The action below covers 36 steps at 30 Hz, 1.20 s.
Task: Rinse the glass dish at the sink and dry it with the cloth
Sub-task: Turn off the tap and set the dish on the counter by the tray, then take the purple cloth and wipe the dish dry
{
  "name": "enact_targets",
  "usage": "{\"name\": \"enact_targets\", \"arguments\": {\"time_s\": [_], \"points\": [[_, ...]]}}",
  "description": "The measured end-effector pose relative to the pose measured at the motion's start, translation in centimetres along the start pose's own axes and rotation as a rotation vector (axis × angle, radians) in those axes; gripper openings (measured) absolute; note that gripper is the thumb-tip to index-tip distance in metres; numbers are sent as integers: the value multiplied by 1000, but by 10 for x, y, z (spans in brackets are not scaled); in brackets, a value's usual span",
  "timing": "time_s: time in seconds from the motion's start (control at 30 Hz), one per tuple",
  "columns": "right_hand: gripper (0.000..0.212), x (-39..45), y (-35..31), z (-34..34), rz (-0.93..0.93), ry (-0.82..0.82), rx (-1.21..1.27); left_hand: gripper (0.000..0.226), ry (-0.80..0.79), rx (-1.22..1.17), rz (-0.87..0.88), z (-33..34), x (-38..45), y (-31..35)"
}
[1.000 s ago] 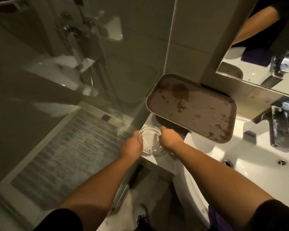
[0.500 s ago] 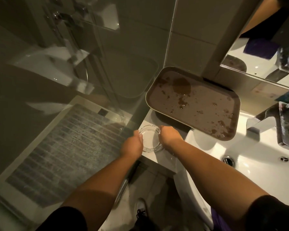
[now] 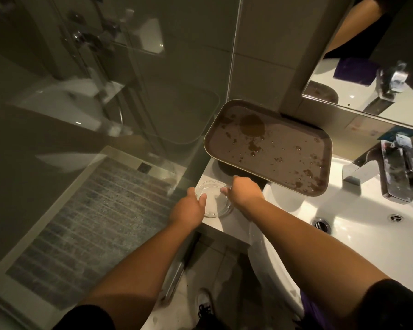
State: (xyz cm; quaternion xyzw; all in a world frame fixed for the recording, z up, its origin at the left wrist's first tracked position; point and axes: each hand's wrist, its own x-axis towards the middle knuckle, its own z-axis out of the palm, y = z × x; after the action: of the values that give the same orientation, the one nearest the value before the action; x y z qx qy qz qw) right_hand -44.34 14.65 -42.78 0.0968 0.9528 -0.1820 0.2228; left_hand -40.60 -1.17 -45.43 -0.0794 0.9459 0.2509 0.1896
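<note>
A small round clear glass dish (image 3: 214, 201) rests on the white counter ledge (image 3: 234, 226) left of the basin. My left hand (image 3: 188, 208) grips its left rim, fingers curled over the edge. On the dish's right rim my right hand (image 3: 243, 192) holds on, knuckles up. The white sink basin (image 3: 358, 232) lies to the right, with a chrome tap (image 3: 396, 172) above it. A purple cloth shows at the bottom right edge (image 3: 308, 308), mostly hidden by my right arm, and its reflection (image 3: 354, 70) shows in the mirror.
A brown wet tray (image 3: 270, 148) rests across the basin's back left corner, just behind the dish. A glass shower screen (image 3: 134, 96) stands to the left, with a grey bath mat (image 3: 81, 222) below. The drain (image 3: 321, 223) sits in the basin. A shoe (image 3: 204, 306) shows on the floor.
Both hands stay on the dish at the ledge. The view has tilted slightly, so tray and tap sit a little differently in frame.
</note>
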Motion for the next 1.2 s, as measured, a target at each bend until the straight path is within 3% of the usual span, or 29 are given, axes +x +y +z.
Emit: {"name": "enact_targets", "arguments": {"time_s": [0.13, 0.3, 0.43, 0.67, 0.8, 0.97, 1.2], "points": [[47, -29, 16, -16, -110, 131, 3, 47, 63, 41, 90, -17, -21, 12], [39, -78, 68, -28, -234, 239, -76, 47, 175, 275, 395, -26, -57, 35], [43, -121, 127, -33, -228, 277, -144, 54, 127, 381, 553, -15, -85, 61], [49, -191, 229, -36, -162, 210, -173, 57, -34, 438, 662, 32, -143, 121], [56, -232, 272, -25, -140, 60, -105, 58, -169, 511, 813, 70, -176, 139], [70, -261, 290, -4, -347, -134, -111, 67, -311, 654, 1003, 116, -198, 140], [69, -261, 293, 22, -526, -98, -257, 74, -345, 682, 1039, 130, -211, 128]]}}
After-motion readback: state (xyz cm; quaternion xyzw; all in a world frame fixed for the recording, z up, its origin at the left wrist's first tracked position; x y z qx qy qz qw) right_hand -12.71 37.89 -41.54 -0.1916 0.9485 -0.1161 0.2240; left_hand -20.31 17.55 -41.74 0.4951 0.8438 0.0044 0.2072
